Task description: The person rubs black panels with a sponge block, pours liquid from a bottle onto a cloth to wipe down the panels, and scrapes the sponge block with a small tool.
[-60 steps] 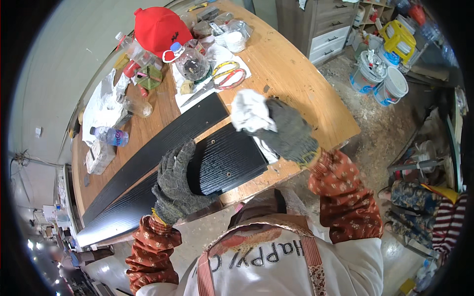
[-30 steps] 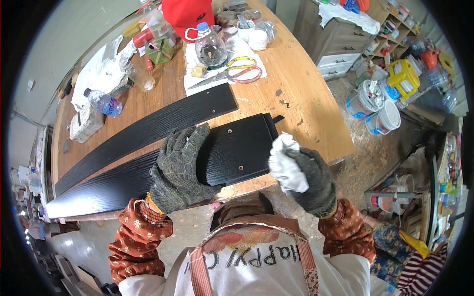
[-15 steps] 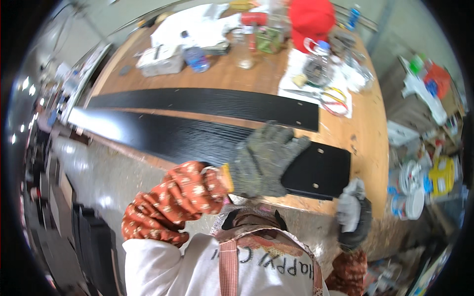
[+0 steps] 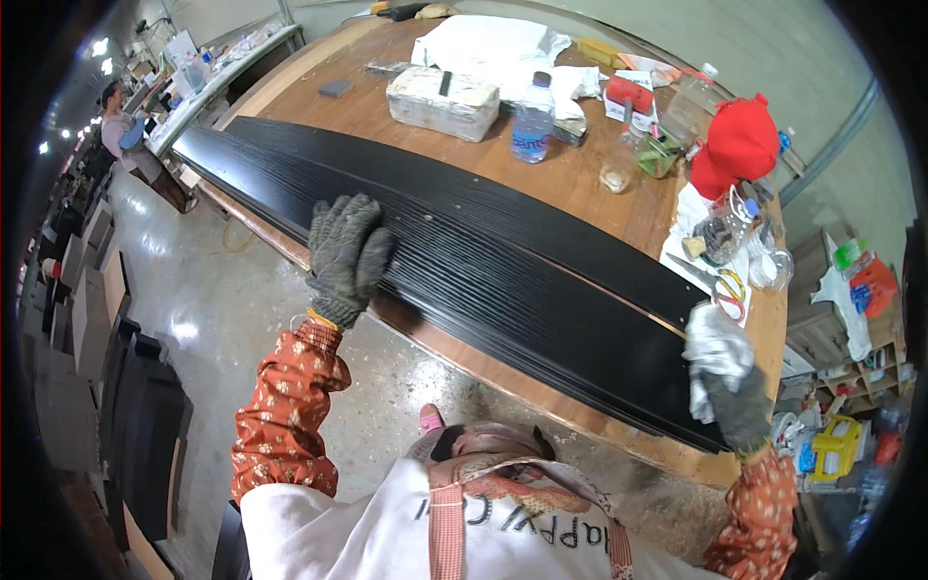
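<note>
- Orientation: I take 12 o'clock as straight ahead, from the middle of my view.
- Location: the near panel (image 4: 522,309), long and black, lies flat on the desk (image 4: 570,184), running from 10 o'clock to 4 o'clock. The far panel (image 4: 527,227) lies beside it, on its 1 o'clock side.
- Handling: I judge the near panel stiff and awkward from length more than weight. Its grooved, glossy face may slip under a knit glove and mark easily. Best hold: both long edges, well apart.
- White cloth (image 4: 717,346): light and soft, I expect; best bunched in the palm.
- Gloved left hand (image 4: 348,256), toward 10 o'clock: fingers extended, close together, resting on the near panel at its near edge, gripping nothing.
- Gloved right hand (image 4: 740,408), 4 o'clock: fingers closed around the white cloth at the near panel's right end; blur hides how firmly it presses.
- Scissors (image 4: 694,271): 3 o'clock, beyond the white cloth.
</note>
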The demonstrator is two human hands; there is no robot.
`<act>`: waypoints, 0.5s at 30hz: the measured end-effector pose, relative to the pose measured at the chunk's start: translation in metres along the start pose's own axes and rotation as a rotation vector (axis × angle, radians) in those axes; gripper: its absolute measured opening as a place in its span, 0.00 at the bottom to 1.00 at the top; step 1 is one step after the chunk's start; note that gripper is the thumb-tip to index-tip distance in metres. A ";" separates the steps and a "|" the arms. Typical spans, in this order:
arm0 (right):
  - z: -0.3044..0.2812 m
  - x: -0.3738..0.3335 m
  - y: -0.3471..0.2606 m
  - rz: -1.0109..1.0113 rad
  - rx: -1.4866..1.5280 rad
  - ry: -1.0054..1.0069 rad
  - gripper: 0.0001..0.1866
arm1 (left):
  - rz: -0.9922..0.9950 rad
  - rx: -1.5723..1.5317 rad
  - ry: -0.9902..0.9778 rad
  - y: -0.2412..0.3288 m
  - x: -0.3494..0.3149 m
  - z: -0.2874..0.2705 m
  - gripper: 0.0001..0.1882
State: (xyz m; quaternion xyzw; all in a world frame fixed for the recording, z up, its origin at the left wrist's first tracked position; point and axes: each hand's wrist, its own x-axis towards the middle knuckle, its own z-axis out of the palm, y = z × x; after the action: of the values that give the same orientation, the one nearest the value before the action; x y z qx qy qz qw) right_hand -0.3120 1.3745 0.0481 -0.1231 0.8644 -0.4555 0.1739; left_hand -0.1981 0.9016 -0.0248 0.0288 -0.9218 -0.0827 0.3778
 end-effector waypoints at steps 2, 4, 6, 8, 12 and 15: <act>0.029 0.025 0.004 -0.268 -0.347 0.031 0.30 | 0.078 0.035 0.106 -0.027 -0.004 0.012 0.17; 0.059 0.052 -0.024 -0.324 -0.334 -0.050 0.30 | 0.055 0.005 0.145 -0.030 -0.005 0.025 0.18; 0.109 0.083 -0.061 -0.429 -0.291 -0.196 0.32 | 0.027 0.012 0.167 -0.034 -0.011 0.021 0.18; 0.170 0.123 -0.102 -0.425 -0.310 -0.333 0.34 | 0.009 -0.025 0.180 -0.042 -0.019 0.023 0.18; 0.296 0.222 -0.160 -0.467 -0.481 -0.481 0.38 | 0.054 -0.152 0.259 -0.047 -0.018 0.032 0.21; 0.366 0.257 -0.200 -0.634 -0.459 -0.280 0.46 | 0.059 -0.200 0.300 -0.042 -0.017 0.044 0.20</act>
State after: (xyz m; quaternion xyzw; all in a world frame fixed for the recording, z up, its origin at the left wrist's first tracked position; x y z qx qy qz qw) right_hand -0.3840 0.8956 -0.0265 -0.4796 0.8308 -0.2607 0.1086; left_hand -0.2169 0.8676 -0.0748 -0.0239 -0.8426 -0.1578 0.5143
